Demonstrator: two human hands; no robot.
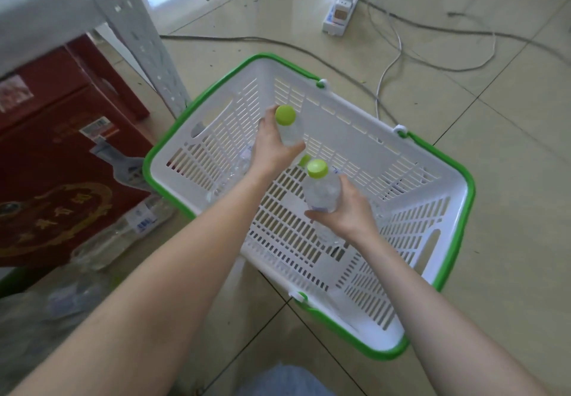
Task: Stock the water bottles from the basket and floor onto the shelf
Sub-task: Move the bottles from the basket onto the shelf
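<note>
A white basket (386,154) with a green rim sits on the tiled floor (509,117), beside the shelf (136,40) leg. Above it, the left hand (273,148) grips one green-capped water bottle (289,129); the right hand (346,213) grips another bottle (323,190).

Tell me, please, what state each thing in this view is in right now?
left hand: grips a capped bottle, upright, above the basket.
right hand: grips a second capped bottle, upright.
basket: on the floor, handles folded down; at least one more bottle lies inside.
bottles on floor: lying beside the red box.
power strip: on the floor, cables plugged in.
</note>
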